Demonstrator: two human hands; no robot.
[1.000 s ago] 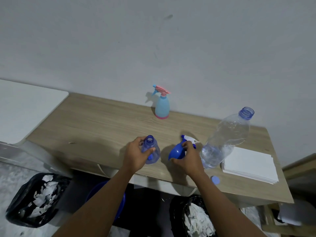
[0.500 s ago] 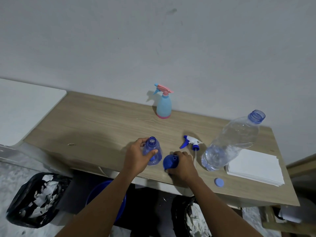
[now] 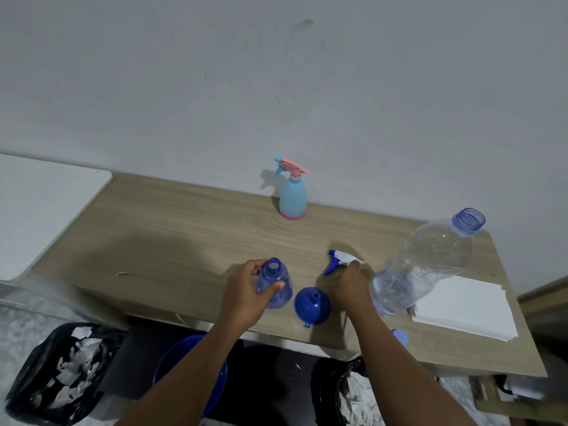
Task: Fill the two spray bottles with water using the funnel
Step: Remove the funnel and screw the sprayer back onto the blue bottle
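My left hand (image 3: 246, 295) grips a translucent blue spray bottle (image 3: 276, 287) that stands on the wooden table (image 3: 172, 229) with its neck uncapped. To the right of it, a blue funnel (image 3: 312, 304) lies mouth-down on the table, free of both hands. My right hand (image 3: 350, 285) is just right of the funnel, and its fingers curl onto the rear of the blue-and-white spray head (image 3: 339, 260) lying on the table. A second spray bottle (image 3: 293, 198), light blue with a pink trigger, stands capped by the wall. A large clear water bottle (image 3: 424, 265) stands open at the right.
A stack of white paper (image 3: 464, 305) lies at the table's right end, with a blue bottle cap (image 3: 400, 336) near the front edge. Below the table are a blue basin (image 3: 190, 370) and black bags of shredded paper (image 3: 52, 373). A white surface (image 3: 40, 204) adjoins the table on the left.
My right hand set the funnel down mouth-down beside the blue bottle, let it go and moved right and back onto the spray head. My left hand kept its grip on the bottle.
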